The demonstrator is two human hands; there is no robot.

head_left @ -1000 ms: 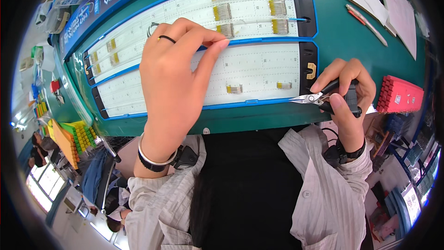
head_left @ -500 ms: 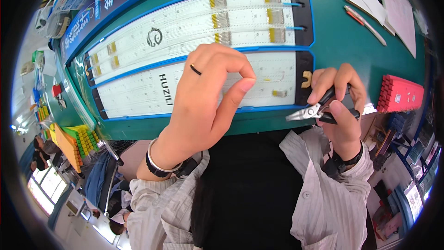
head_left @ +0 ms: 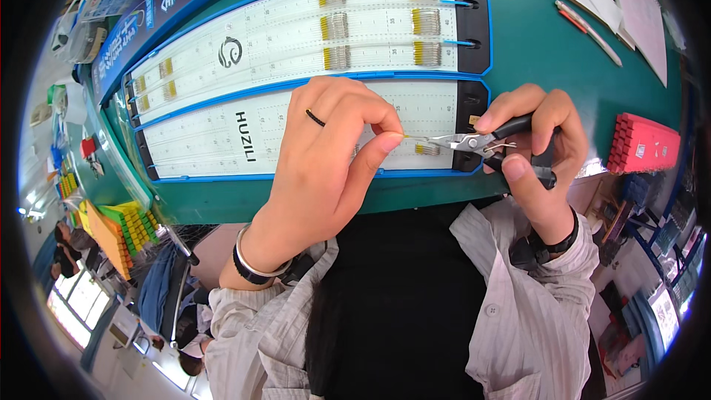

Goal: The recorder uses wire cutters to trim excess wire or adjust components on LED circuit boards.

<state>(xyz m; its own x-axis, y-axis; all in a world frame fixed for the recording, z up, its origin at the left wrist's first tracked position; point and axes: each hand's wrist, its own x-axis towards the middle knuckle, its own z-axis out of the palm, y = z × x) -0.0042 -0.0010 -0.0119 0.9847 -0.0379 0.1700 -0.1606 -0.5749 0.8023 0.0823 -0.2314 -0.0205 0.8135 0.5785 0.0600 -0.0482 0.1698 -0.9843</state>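
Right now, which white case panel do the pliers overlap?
The lower panel, on the near side. The pliers overlap its right end in the picture; the upper panel lies beyond them.

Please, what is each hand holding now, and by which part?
The right hand holds pliers by their black handles. The left hand pinches a thin piece by its yellowish end, at the fingertips.

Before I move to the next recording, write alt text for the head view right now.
The left hand pinches a thin strand at the tips of black-handled pliers in the right hand. Below is an open blue-edged case holding small yellow-ended bundles, on a green table.
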